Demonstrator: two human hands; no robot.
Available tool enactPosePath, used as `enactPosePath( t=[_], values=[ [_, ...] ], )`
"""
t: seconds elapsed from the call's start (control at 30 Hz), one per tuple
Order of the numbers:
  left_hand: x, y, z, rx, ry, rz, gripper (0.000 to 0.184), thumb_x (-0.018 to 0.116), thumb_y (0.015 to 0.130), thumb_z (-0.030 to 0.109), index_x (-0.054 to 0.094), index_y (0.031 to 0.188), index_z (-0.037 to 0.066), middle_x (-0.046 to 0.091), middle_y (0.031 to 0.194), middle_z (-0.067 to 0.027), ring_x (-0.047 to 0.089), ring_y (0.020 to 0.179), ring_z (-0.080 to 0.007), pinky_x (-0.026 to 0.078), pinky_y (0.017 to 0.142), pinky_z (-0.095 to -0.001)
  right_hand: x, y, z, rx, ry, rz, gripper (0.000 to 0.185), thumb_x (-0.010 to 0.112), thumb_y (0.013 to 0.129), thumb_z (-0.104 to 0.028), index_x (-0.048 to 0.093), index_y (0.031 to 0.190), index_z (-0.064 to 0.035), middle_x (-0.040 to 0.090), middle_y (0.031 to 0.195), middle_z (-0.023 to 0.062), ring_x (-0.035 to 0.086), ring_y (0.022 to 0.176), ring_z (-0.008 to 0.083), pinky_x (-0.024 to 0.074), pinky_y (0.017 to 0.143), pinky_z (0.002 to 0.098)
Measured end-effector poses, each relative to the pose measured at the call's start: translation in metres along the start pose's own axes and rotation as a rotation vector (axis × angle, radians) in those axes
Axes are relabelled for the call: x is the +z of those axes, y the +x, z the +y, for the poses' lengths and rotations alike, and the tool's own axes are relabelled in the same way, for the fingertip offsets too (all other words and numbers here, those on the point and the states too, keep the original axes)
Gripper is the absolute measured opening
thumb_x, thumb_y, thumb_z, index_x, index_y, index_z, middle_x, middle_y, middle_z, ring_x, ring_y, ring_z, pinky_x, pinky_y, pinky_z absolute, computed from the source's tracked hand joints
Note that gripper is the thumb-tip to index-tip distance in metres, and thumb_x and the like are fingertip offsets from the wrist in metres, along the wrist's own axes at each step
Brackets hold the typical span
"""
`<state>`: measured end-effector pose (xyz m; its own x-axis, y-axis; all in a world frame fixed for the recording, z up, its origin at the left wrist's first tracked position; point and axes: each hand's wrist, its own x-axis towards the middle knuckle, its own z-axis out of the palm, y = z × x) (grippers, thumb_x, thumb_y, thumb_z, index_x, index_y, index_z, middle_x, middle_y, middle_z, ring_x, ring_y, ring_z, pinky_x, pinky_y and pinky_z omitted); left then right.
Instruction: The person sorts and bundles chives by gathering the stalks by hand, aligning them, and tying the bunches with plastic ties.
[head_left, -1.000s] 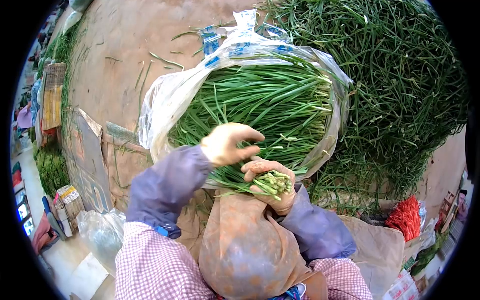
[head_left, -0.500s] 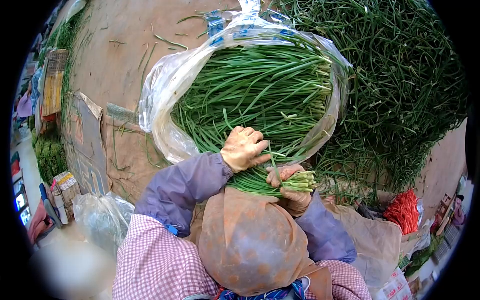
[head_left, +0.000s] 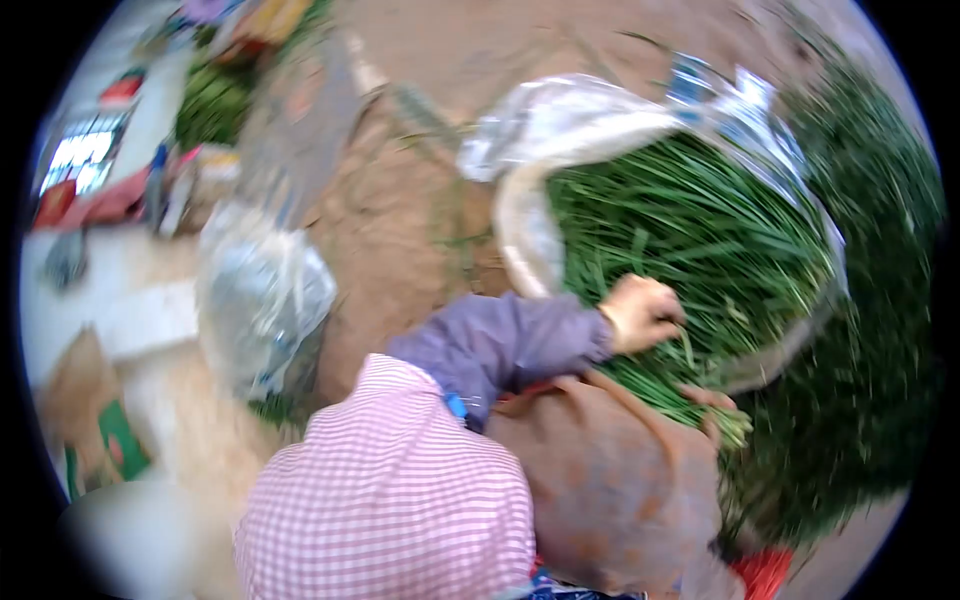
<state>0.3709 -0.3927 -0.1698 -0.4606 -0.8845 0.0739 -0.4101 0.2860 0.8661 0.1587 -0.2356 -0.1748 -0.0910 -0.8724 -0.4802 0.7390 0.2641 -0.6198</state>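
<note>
My left hand is closed, its fingers pinching a thin green strand that runs down to a bunch of chives. My right hand grips that bunch near its pale cut ends; the sleeve and brown cloth over my knee hide part of it. Just beyond both hands, a clear plastic bag lies open, full of chives laid lengthwise. The view is blurred by motion.
Loose chives form a big heap on the right. Red strips lie at the lower right. A stuffed clear plastic bag is at my left, with a flattened sack beyond it on the brown ground.
My view has swung left, so bag, heap and hands appear further right. My left hand still pinches the strand, and my right hand keeps hold of the bunch.
</note>
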Motion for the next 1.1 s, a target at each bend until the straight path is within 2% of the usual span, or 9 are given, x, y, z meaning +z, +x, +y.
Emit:
enactPosePath(
  t=[0.1, 0.33, 0.5, 0.63, 0.73, 0.77, 0.87, 1.0, 1.1],
  values=[
    [-0.001, -0.005, 0.031, -0.093, -0.155, 0.002, 0.016, 0.073, 0.078, 0.016, 0.068, 0.090, 0.007, 0.067, 0.082, -0.0106, 0.065, 0.079, -0.0307, 0.052, 0.071, -0.0403, 0.021, 0.036, -0.027, -0.237, -0.009, -0.072, 0.039, 0.060, 0.090, -0.027, 0.050, 0.125, -0.0130, 0.054, 0.130, 0.0148, 0.050, 0.123, 0.0288, 0.0393, 0.108, 0.0490],
    [-0.044, 0.000, 0.075, -0.469, -0.664, 0.003, 0.023, 0.073, 0.082, 0.019, 0.068, 0.095, 0.002, 0.071, 0.086, -0.0104, 0.066, 0.081, -0.0180, 0.051, 0.075, -0.0317, 0.064, 0.090, -0.053, -0.223, -0.057, -0.192, 0.039, 0.059, 0.090, -0.027, 0.050, 0.125, -0.0132, 0.054, 0.130, 0.0140, 0.049, 0.124, 0.0282, 0.0392, 0.108, 0.0486],
    [-0.051, -0.001, 0.082, -0.402, -0.747, 0.226, 0.019, 0.074, 0.082, 0.016, 0.069, 0.091, 0.001, 0.070, 0.081, -0.0077, 0.064, 0.078, -0.0138, 0.051, 0.074, -0.0290, 0.083, 0.099, -0.061, -0.186, -0.086, -0.230, 0.038, 0.059, 0.091, -0.027, 0.050, 0.125, -0.0133, 0.054, 0.130, 0.0134, 0.048, 0.125, 0.0278, 0.0392, 0.109, 0.0484],
    [-0.049, 0.003, 0.080, -0.331, -1.041, 0.292, 0.015, 0.071, 0.085, 0.012, 0.066, 0.088, -0.002, 0.068, 0.079, -0.0070, 0.065, 0.081, -0.0136, 0.051, 0.076, -0.0284, 0.095, 0.099, -0.069, -0.162, -0.116, -0.250, 0.038, 0.058, 0.091, -0.028, 0.050, 0.125, -0.0134, 0.054, 0.130, 0.0130, 0.048, 0.125, 0.0275, 0.0391, 0.109, 0.0482],
    [-0.029, 0.008, 0.079, 0.021, -1.265, 0.296, 0.014, 0.071, 0.085, 0.011, 0.066, 0.090, -0.001, 0.070, 0.085, -0.0078, 0.066, 0.085, -0.0160, 0.052, 0.078, -0.0294, 0.104, 0.098, -0.077, -0.152, -0.139, -0.267, 0.037, 0.058, 0.091, -0.028, 0.050, 0.125, -0.0135, 0.055, 0.130, 0.0127, 0.047, 0.126, 0.0272, 0.0391, 0.109, 0.0480],
    [-0.051, 0.005, 0.086, -0.213, -0.991, 0.160, 0.017, 0.070, 0.085, 0.013, 0.068, 0.096, 0.001, 0.071, 0.091, -0.0094, 0.068, 0.090, -0.0202, 0.052, 0.081, -0.0316, 0.106, 0.098, -0.081, -0.144, -0.142, -0.279, 0.037, 0.058, 0.091, -0.028, 0.050, 0.125, -0.0135, 0.055, 0.130, 0.0125, 0.047, 0.126, 0.0271, 0.0391, 0.109, 0.0479],
    [-0.052, -0.001, 0.088, -0.341, -0.598, 0.106, 0.024, 0.070, 0.085, 0.018, 0.068, 0.103, 0.003, 0.072, 0.096, -0.0108, 0.068, 0.092, -0.0234, 0.052, 0.082, -0.0331, 0.112, 0.087, -0.091, -0.114, -0.132, -0.326, 0.037, 0.057, 0.092, -0.028, 0.050, 0.125, -0.0136, 0.055, 0.130, 0.0122, 0.047, 0.126, 0.0269, 0.0390, 0.109, 0.0478],
    [-0.054, -0.001, 0.101, -0.201, -0.718, 0.088, 0.026, 0.067, 0.086, 0.023, 0.069, 0.106, 0.007, 0.071, 0.098, -0.0111, 0.068, 0.093, -0.0242, 0.052, 0.083, -0.0329, 0.151, 0.052, -0.119, -0.105, -0.140, -0.241, 0.038, 0.053, 0.095, -0.027, 0.048, 0.129, -0.0104, 0.052, 0.132, 0.0114, 0.048, 0.126, 0.0260, 0.0393, 0.109, 0.0462],
    [-0.084, 0.021, 0.123, 0.000, -0.559, 0.073, 0.023, 0.067, 0.086, 0.021, 0.070, 0.105, 0.008, 0.071, 0.098, -0.0108, 0.067, 0.093, -0.0222, 0.052, 0.084, -0.0340, 0.183, 0.034, -0.155, -0.132, -0.228, -0.404, 0.040, 0.052, 0.096, -0.023, 0.044, 0.131, -0.0058, 0.050, 0.134, 0.0110, 0.049, 0.124, 0.0254, 0.0407, 0.107, 0.0450]
  ],
)
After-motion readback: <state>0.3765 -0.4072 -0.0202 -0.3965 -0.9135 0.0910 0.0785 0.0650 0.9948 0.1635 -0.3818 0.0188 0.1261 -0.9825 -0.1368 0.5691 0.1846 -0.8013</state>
